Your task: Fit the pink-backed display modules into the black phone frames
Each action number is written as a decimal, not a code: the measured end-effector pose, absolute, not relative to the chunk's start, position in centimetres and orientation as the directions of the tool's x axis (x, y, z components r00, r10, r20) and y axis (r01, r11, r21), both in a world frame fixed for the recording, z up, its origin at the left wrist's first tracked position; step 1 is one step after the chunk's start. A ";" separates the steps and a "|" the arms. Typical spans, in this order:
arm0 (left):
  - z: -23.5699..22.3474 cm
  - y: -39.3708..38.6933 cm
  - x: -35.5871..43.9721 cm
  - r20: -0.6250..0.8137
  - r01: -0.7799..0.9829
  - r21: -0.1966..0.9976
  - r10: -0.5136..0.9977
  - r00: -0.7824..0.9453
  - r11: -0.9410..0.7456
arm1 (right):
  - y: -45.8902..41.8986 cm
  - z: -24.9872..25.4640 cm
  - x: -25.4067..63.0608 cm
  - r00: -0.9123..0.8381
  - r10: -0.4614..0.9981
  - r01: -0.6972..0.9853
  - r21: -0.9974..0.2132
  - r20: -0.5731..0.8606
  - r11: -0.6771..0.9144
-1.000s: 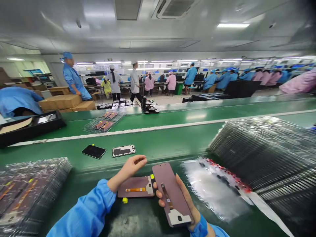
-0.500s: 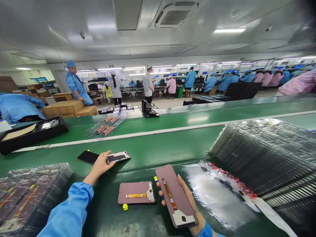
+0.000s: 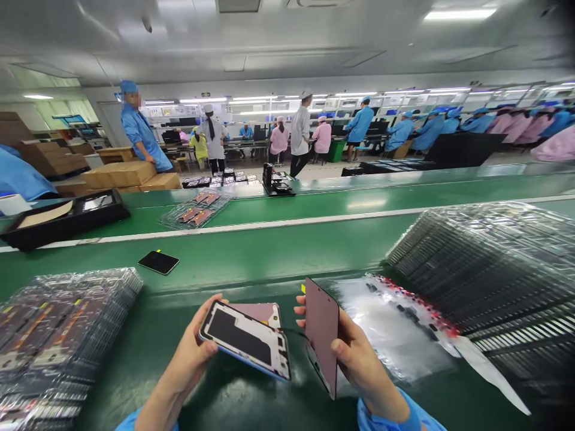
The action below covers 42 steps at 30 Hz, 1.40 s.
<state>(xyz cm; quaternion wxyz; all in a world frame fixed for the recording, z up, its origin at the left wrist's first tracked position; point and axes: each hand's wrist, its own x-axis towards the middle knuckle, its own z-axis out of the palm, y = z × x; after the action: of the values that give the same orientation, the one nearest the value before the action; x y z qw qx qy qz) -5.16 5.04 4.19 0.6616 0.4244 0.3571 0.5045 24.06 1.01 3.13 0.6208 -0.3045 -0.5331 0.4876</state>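
My left hand [image 3: 186, 359] grips a phone frame [image 3: 246, 339], white-edged with a dark inner panel, tilted above the green bench. My right hand [image 3: 362, 359] holds a pinkish-brown display panel [image 3: 321, 329] nearly upright, thumb on its front edge. A thin flex cable runs from that panel toward the frame. Behind the frame another pinkish display panel [image 3: 263, 311] lies flat on the bench, mostly hidden. A dark screen [image 3: 159, 261] with a yellow tab lies alone on the conveyor belt farther back.
A stack of clear trays with parts [image 3: 54, 335] stands at left, a large tray stack [image 3: 489, 275] at right. A plastic sheet with red-edged strips [image 3: 399, 329] lies beside my right hand. A black tray [image 3: 67, 218] and bagged panels [image 3: 195, 212] rest beyond. Workers stand behind.
My left hand picked the phone frame off the belt and brought it close. My right hand tipped its display panel from flat to nearly upright beside the frame.
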 end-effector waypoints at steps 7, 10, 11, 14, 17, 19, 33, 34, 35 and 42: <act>3.9 1.4 -3.5 -0.086 -0.343 0.902 0.889 0.449 0.261 | -0.7 3.8 23.1 -0.182 0.837 0.083 -0.840 0.516 0.536; 4.1 1.2 -3.4 -0.062 -0.323 0.912 0.864 0.500 0.252 | -0.9 3.7 22.6 -0.262 0.805 0.165 -0.797 0.533 0.582; 4.2 1.2 -3.3 -0.053 -0.318 0.915 0.854 0.518 0.250 | -0.9 3.7 22.5 -0.281 0.799 0.192 -0.784 0.532 0.590; 4.3 1.2 -3.2 -0.026 -0.309 0.924 0.841 0.540 0.227 | -1.0 3.6 22.4 -0.324 0.787 0.258 -0.751 0.526 0.608; 4.1 1.2 -3.1 -0.011 -0.305 0.929 0.841 0.541 0.208 | -1.2 3.6 22.4 -0.346 0.788 0.284 -0.744 0.509 0.605; 3.8 1.2 -3.0 0.010 -0.321 0.927 0.843 0.538 0.194 | -1.3 3.5 22.4 -0.352 0.797 0.291 -0.752 0.491 0.591; 3.0 0.5 -1.3 0.016 -0.312 0.932 0.843 0.537 0.182 | -2.5 2.7 19.9 -0.386 0.791 0.490 -0.622 0.474 0.611; 3.0 0.5 -1.3 0.016 -0.314 0.932 0.842 0.539 0.183 | -2.6 2.5 19.8 -0.387 0.792 0.507 -0.609 0.472 0.610; 3.0 0.5 -1.2 0.018 -0.317 0.931 0.841 0.541 0.184 | -2.6 2.4 19.8 -0.389 0.792 0.519 -0.598 0.471 0.610; 2.9 0.5 -1.3 0.028 -0.308 0.936 0.835 0.550 0.172 | -2.5 2.0 19.9 -0.409 0.780 0.544 -0.560 0.473 0.625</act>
<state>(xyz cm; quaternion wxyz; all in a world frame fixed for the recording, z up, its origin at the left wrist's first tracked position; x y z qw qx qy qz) -1.33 0.53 2.85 0.7201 0.5065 0.2597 0.3967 19.86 -2.49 1.95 0.3659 -0.4021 -0.8237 0.1614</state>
